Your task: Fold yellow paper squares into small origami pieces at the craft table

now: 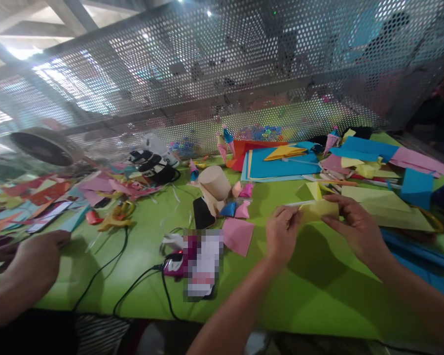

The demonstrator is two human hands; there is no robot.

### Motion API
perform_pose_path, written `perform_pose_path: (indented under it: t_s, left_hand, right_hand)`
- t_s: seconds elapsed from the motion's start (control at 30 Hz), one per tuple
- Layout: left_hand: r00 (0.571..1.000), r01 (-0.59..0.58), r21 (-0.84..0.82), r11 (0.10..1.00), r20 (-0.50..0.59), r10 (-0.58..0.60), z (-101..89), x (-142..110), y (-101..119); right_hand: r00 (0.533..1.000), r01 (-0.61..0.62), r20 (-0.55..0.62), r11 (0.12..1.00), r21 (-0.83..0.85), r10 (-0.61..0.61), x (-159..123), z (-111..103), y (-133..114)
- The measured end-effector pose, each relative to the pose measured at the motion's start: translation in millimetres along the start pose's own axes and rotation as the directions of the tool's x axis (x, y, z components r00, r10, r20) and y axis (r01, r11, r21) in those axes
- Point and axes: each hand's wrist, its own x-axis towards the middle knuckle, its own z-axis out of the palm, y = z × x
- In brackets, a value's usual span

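Observation:
A small piece of yellow paper, partly folded, is held up just above the green table. My left hand pinches its left end between thumb and fingers. At the other end, my right hand grips it with thumb below and forefinger on top. Right behind the paper stands a small folded yellow piece. A pink paper square lies flat to the left of my left hand. Beyond it sit small folded pieces, one blue and one pink. Pale yellow sheets are beside my right hand.
Another person's hand rests at the left. A phone, a charger and black cables lie between us. A cardboard roll, blue sheets and yellow-handled scissors are farther back. A perforated metal screen closes the rear.

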Motion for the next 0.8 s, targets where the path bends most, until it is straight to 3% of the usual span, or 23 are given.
perform_pose_path:
  t_s: [0.27, 0.67, 0.8]
  left_hand:
    - [0.999, 0.016, -0.003, 1.000, 0.047, -0.016, 2.6, -3, 5]
    - [0.993, 0.121, -0.098, 0.988, 0.010, -0.120, 6.4, -4, 9]
    - [0.992, 0.125, -0.122, 0.985, -0.002, -0.126, 6.9, -5, 9]
  right_hand:
    - [0.992, 0.126, 0.004, 0.977, -0.172, -0.127, -2, 6, -6]
    - [0.972, 0.211, -0.047, 0.946, -0.246, -0.229, -6, 9, -4]
    - [0.983, 0.174, -0.022, 0.962, -0.212, -0.183, -4, 9, -15]
